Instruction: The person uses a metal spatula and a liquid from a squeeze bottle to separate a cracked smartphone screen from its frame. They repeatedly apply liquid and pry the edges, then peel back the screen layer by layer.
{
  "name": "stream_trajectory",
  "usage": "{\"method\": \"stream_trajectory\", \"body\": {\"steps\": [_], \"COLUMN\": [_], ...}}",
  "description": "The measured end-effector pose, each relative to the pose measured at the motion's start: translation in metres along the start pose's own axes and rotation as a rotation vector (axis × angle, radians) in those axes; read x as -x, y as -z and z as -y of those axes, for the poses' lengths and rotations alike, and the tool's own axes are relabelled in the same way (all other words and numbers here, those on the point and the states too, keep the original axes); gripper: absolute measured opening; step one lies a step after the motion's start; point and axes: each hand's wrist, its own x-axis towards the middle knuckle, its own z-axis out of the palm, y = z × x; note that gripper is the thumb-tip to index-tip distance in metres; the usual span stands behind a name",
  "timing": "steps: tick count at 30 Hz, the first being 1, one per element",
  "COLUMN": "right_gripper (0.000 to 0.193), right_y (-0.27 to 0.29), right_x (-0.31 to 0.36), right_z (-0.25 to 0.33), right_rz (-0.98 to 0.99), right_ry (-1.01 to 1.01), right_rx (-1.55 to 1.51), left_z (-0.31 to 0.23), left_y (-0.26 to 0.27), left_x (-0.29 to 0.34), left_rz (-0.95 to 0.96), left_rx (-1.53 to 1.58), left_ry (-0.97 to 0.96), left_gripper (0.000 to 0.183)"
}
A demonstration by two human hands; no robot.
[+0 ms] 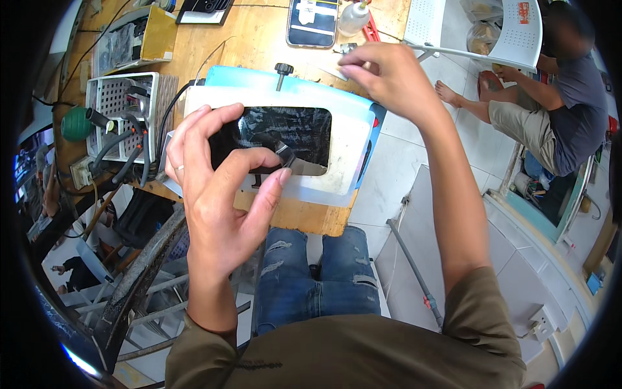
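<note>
Sitting on the desk [259,35]: a pale board [345,159]

The left hand [220,185] curls over it, the right hand [389,74] beyond its far-right corner; whether either pinches anything is unclear. The black panel [308,129] on the board, likely stiff, slippery, fragile, suits an edge hold; the left hand hides its left end.

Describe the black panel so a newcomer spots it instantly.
On the wooden table lies a pale board. Upon it, partly hidden by the left hand, is a glossy black panel with rounded corners. Unlike the white-marked phone beyond, its surface is streaked.
</note>
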Motion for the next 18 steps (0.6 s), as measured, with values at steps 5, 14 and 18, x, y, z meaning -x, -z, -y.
{"method": "stream_trajectory", "body": {"steps": [5, 14, 18], "right_gripper": [0.018, 0.012, 0.013], "right_y": [-0.021, -0.010, 0.016], "right_x": [-0.031, -0.032, -0.009], "right_z": [-0.013, -0.016, -0.020], "right_rz": [0.178, 0.365, 0.252], "right_ry": [0.070, -0.001, 0.084], "right_rx": [0.179, 0.163, 0.066], "left_z": [-0.001, 0.000, 0.002], "left_y": [0.000, 0.008, 0.003], "left_x": [0.004, 0.014, 0.028], "left_rz": [0.015, -0.117, -0.295], "left_rx": [-0.030, 0.067, 0.184], "left_ry": [0.006, 0.022, 0.065], "left_gripper": [0.025, 0.020, 0.007]}}
